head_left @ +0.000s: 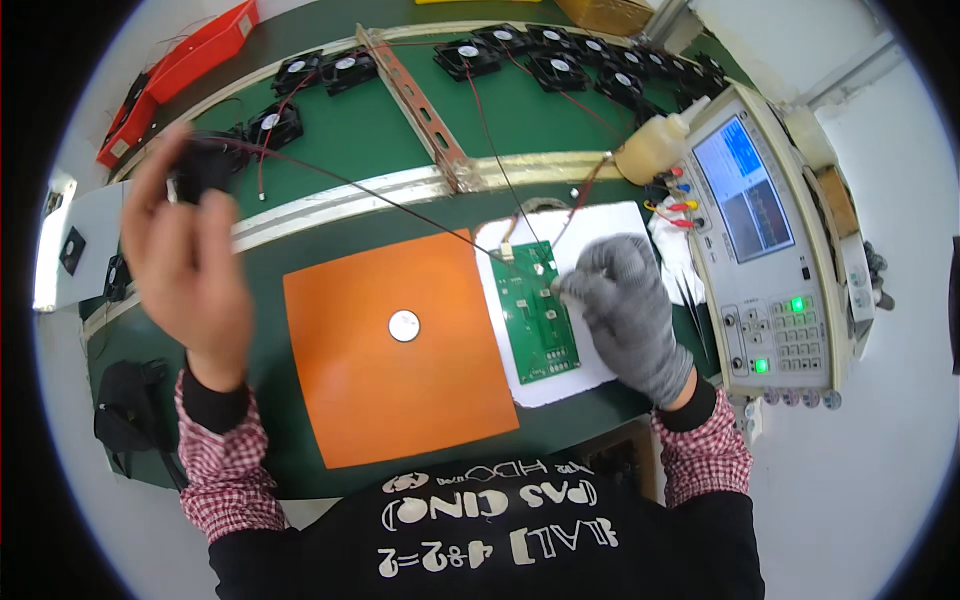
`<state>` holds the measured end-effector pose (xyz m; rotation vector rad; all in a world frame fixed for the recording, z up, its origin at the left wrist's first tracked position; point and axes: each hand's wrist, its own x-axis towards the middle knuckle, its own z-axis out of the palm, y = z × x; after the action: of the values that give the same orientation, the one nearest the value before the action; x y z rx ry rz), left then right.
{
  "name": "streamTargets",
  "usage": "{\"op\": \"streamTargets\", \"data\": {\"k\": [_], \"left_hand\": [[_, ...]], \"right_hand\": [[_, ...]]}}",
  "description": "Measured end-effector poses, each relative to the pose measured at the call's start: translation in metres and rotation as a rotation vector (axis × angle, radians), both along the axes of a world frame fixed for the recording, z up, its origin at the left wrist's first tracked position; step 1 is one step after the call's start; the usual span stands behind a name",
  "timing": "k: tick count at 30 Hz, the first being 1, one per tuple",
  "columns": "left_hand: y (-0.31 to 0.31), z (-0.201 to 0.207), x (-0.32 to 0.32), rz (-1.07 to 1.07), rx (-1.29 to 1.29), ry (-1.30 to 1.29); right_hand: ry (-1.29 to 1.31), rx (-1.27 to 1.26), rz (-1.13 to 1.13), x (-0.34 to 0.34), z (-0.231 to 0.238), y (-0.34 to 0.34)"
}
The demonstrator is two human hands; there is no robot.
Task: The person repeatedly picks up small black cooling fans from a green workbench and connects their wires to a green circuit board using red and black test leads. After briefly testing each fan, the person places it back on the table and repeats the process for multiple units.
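My bare left hand [190, 265], smeared by motion, is raised at the left and holds a small black cooling fan [207, 165] by its edge. From that fan a thin dark red cable [370, 190] stretches across to a green circuit board [535, 335]. My right hand [632, 315], in a grey knit glove, is closed in a pinch at the board's right edge, by the cable's end. Its fingers hide whatever lies between them. The board lies on a white sheet [590, 375], with a white connector and wires plugged in at its top left.
An orange mat [400, 400] with a round white disc [404, 325] lies left of the board. Several black fans [557, 70] stand along the back. At right are a bench tester [765, 230], a yellowish bottle [652, 148] and tweezers [692, 305]. A slotted metal rail [415, 105] crosses the back.
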<state>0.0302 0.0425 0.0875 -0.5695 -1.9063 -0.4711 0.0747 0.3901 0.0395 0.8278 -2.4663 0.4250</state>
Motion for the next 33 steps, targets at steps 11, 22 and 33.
{"op": "streamTargets", "data": {"k": [11, 22, 33], "left_hand": [[0.053, -0.037, 0.049, -0.601, -0.401, -1.0], [0.045, -0.055, 0.049, -0.391, -0.333, -0.572], [0.008, 0.015, 0.095, -1.557, 0.517, -1.375]], "right_hand": [[-0.467, -0.439, 0.045, -0.017, -0.045, 0.001], [-0.349, -0.35, 0.108, -0.023, -0.05, 0.001], [-0.377, -0.409, 0.102, -0.019, -0.051, 0.008]]}}
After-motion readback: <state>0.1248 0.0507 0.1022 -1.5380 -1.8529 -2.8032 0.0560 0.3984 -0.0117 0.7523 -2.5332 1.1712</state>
